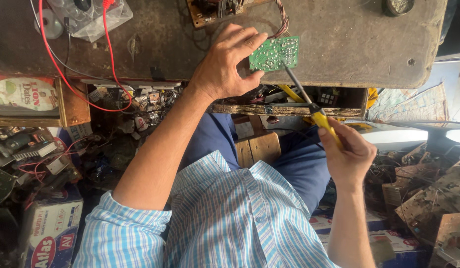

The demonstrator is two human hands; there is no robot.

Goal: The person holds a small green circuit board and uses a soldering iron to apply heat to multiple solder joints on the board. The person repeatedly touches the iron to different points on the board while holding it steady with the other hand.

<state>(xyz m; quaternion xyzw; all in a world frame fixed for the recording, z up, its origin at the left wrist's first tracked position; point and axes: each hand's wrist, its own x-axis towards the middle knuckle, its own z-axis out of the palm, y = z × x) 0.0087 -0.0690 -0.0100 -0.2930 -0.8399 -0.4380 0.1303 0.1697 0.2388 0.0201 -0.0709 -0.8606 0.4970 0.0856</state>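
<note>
Nearest the camera is the person's blue-and-white checked shirt (240, 218), with blue trousers and a wooden stool seat (257, 149) below it. Just beyond, the right hand (349, 154) is closed in a fist-like grip round the yellow handle of a screwdriver-like tool (319, 116). Its dark shaft slants up and away to the lower right corner of a green circuit board (275, 52). Gripping it far back on the handle probably leaves the tip in clear sight.

Farther out, the left hand (225, 67) lies at the front of the worn brown workbench (349, 44). Its thumb and curled fingers pinch the board's left edge, and the other fingers spread over the edge above. The board lies flat on the bench near the front rim, solder side up, seemingly pinned there so that it cannot slide under the tool. It sits to the right of the left fingertips, touching them.

A striped wire bundle (282, 20) runs from the board's top edge to another board at the back. A red test lead (56, 64) loops across the far left.
</note>
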